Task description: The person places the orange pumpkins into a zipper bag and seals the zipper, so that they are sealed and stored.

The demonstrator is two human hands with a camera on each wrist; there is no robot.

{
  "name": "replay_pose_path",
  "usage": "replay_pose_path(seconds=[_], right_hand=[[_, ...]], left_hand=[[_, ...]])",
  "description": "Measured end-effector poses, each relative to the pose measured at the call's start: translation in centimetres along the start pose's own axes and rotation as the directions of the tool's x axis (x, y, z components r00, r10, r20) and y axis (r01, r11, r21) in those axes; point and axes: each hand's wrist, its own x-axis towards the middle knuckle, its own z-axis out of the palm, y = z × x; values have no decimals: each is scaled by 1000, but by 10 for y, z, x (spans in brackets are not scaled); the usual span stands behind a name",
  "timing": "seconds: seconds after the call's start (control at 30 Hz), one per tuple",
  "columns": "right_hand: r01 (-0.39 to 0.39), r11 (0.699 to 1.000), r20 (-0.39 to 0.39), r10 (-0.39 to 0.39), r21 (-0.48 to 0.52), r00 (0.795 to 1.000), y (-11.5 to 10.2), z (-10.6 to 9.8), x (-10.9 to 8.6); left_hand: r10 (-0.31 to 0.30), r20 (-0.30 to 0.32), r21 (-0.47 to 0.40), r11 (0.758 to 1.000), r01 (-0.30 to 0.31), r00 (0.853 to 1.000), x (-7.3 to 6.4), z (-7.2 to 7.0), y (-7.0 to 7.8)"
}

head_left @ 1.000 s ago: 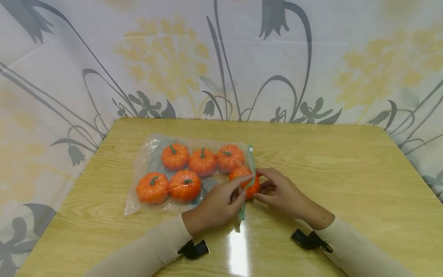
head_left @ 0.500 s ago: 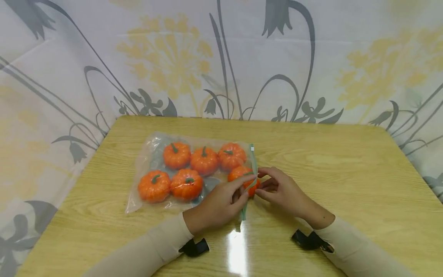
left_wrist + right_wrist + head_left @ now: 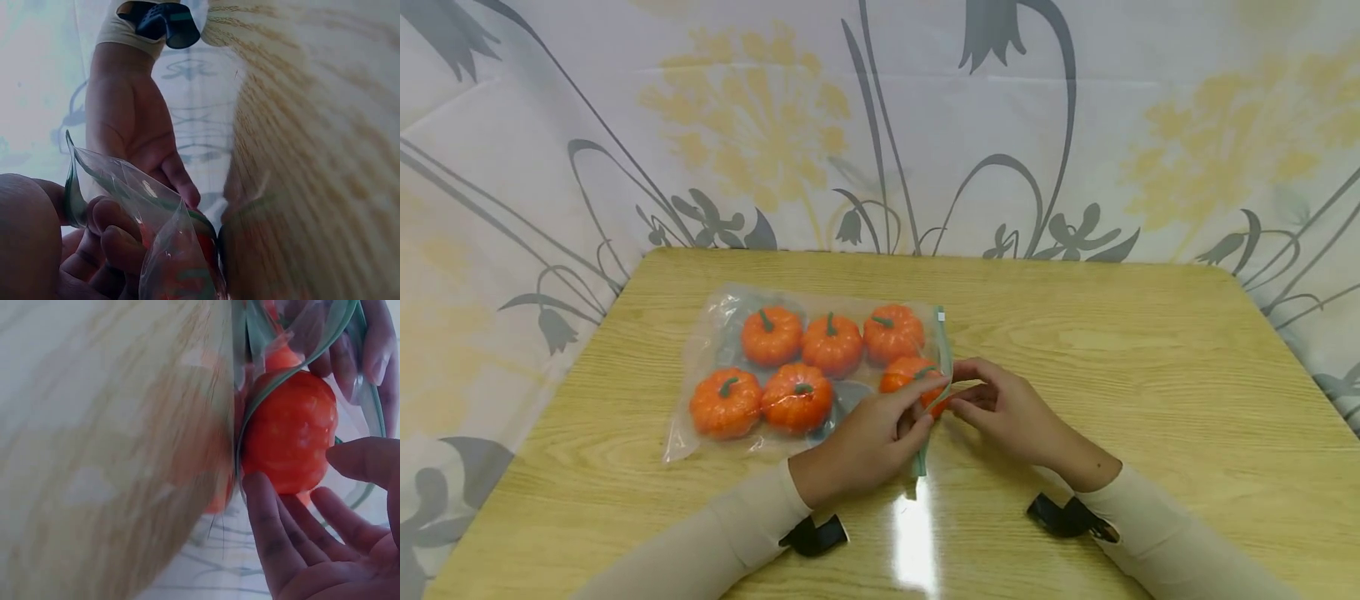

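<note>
A clear zip bag with a green sealing edge lies flat, its mouth facing right. Several orange toy pumpkins with green stems are inside. One pumpkin sits at the mouth, partly behind the left fingers. My left hand pinches the bag's upper lip, lifting it away from the table, as the left wrist view shows at the raised film. My right hand has its extended fingers and thumb against the outer side of this pumpkin; the pumpkin lies within the green rim in the right wrist view.
The wooden table extends to both sides, with a glossy light reflection near the front. A flower-patterned cloth stands along the back and sides. Black straps sit at both wrists.
The pumpkin at the mouth has slid slightly left, farther into the bag, with the right fingers following it. The left hand keeps its pinch on the lip. The head view has shifted a little.
</note>
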Motion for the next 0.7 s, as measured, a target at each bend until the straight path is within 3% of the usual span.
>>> replay_pose_path(seconds=[0.17, 0.4, 0.53, 0.7], right_hand=[[-20, 1000, 22, 20, 6, 1000, -2, 0, -3], [-68, 996, 68, 64, 57, 996, -2, -6, 5], [-106, 990, 1, 106, 89, 994, -3, -15, 16], [-156, 987, -131, 161, 47, 978, -2, -25, 37]], left_hand=[[29, 3, 5, 1000, -29, 1000, 0, 0, 0], [6, 0, 21, 1000, -6, 1000, -1, -2, 3], [-7, 8, 20, 1000, 7, 1000, 0, -2, 4], [-27, 28, 18, 999, 27, 999, 1, 0, 4]])
